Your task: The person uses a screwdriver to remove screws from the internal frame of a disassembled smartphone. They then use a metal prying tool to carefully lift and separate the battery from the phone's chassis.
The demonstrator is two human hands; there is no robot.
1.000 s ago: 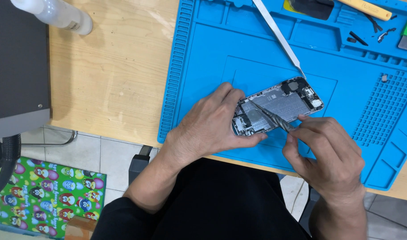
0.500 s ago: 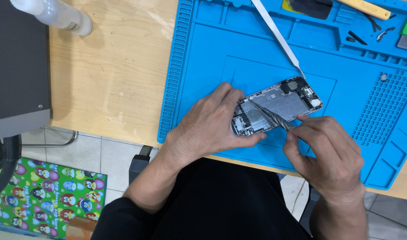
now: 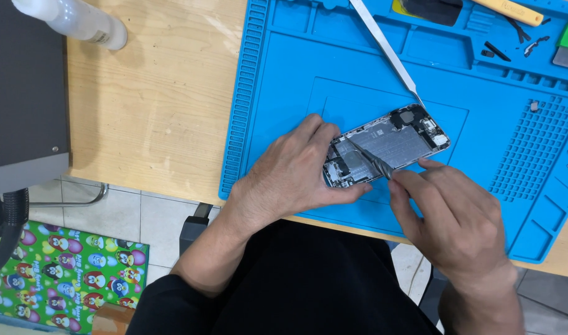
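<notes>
Hidden: the left hand (image 3: 290,180) covers the near end of the opened phone (image 3: 386,147); its small parts are too fine to name.
Left grip: fingers closed around the phone's end, on the blue mat (image 3: 284,93).
Right grip: the right hand (image 3: 448,211) pinches a thin metal tool (image 3: 367,158), tip inside the phone.
Mat trays: long tweezers (image 3: 386,53), small bits.
Surface: wooden counter (image 3: 153,111), tiled floor below.
</notes>
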